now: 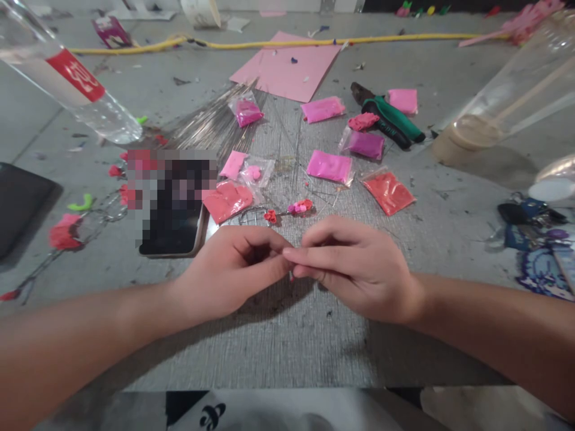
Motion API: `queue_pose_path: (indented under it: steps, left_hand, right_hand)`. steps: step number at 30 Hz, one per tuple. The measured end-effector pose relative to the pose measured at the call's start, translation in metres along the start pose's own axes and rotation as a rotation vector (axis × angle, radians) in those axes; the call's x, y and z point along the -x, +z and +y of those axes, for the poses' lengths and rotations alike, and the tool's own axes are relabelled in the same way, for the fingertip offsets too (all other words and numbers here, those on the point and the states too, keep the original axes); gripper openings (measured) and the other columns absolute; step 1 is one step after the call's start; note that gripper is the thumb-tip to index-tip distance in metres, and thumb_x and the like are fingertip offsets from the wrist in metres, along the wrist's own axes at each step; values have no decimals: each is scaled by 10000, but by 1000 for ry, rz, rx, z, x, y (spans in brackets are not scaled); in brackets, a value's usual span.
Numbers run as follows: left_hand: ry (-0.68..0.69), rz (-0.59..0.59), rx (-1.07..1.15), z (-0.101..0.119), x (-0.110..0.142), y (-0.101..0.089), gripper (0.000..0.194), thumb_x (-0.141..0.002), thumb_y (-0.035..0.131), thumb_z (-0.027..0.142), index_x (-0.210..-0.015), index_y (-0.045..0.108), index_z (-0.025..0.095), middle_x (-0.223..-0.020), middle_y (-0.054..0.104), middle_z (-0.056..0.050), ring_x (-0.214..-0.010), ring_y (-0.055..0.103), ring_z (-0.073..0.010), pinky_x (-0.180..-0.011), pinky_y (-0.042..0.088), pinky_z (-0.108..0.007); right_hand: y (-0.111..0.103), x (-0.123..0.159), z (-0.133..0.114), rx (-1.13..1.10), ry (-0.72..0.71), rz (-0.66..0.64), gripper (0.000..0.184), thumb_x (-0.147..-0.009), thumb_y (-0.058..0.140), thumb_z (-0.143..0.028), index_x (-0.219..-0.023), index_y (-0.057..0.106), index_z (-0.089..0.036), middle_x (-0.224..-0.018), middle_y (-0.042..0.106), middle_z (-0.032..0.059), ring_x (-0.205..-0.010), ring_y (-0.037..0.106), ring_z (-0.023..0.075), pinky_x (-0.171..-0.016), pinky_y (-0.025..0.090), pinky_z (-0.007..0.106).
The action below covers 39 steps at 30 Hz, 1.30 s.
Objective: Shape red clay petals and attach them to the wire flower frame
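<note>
speck [291,276], tiny and reddish, shows below left hand [227,269] and right hand [366,266], fingertips pinched together

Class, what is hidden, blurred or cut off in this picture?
In the head view:
- Whatever lies where the left hand and right hand meet: they mostly cover it.
- Screen of the phone: pixelation obscures much.
- Top of the clear bottle: cut off, upper-left corner.
- Rest of the dark object: cut off, left edge.

Bottle [74,78], phone [173,206] and cord [269,43] on a grey table [291,359].
The yellow cord crosses the far side; the bottle is beyond the phone, a black case [24,206] lies at the left edge, keys [514,214] and a clear cup [485,123] at right.
</note>
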<state>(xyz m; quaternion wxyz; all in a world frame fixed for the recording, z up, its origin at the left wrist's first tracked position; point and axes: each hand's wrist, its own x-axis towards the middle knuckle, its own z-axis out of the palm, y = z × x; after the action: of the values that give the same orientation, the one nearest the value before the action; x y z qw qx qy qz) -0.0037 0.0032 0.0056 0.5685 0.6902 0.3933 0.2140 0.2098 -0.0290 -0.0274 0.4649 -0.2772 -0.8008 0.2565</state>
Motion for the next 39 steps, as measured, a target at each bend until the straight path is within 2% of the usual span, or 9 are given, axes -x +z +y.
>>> queue_pose_path:
  steps: [5,9,15,18,24,34,39]
  left_hand:
    - [-15,20,-26,-1,-2,0,156,-894,655,244,-798,750,167,-678,725,-15,-556,600,-125,-475,451,-227]
    - [-8,19,-53,-3,-2,1,164,-897,644,245,-790,737,164,-673,713,-12,-553,589,-123,-472,444,-224]
    - [-36,-12,15,-4,-3,-2,164,-888,682,259,-790,758,152,-657,681,-5,-574,545,-98,-500,423,-195]
    - [-62,-24,42,-5,-2,-3,153,-890,689,262,-824,771,151,-700,702,-17,-618,566,-104,-540,443,-197]
    - [-67,-17,79,-6,-2,-2,169,-889,684,266,-786,746,147,-679,663,-7,-605,533,-100,-528,416,-198]
    - [-36,-5,-8,-8,-1,-1,175,-879,668,272,-781,741,147,-699,698,-30,-612,567,-124,-529,446,-226]
    - [-20,10,-66,-7,2,1,176,-864,663,260,-726,711,162,-665,689,-16,-578,561,-122,-503,444,-225]
  right_hand:
    - [-1,1,3,12,11,-29,235,-981,628,-83,-1185,740,-114,-1024,678,84,-910,664,119,-810,595,255]
    - [-3,1,2,54,24,-47,235,-989,611,-84,-1179,736,-142,-1028,692,80,-911,671,125,-804,600,267]
    - [-2,-5,-2,65,58,31,70,-929,733,-125,-994,734,-151,-936,720,55,-855,686,116,-771,597,243]
    - [-2,-6,-2,49,38,27,37,-911,746,-98,-927,728,-126,-907,718,66,-834,680,109,-762,588,226]
    - [0,-5,-2,108,9,0,80,-905,703,-64,-975,735,-87,-938,720,110,-866,678,129,-793,585,251]
    - [-3,-8,-4,101,28,-14,60,-899,695,-66,-935,739,-87,-889,720,100,-821,668,124,-763,567,246]
    - [-3,-9,-6,53,121,-26,37,-883,728,-93,-912,732,-116,-876,723,76,-765,655,107,-690,540,225]
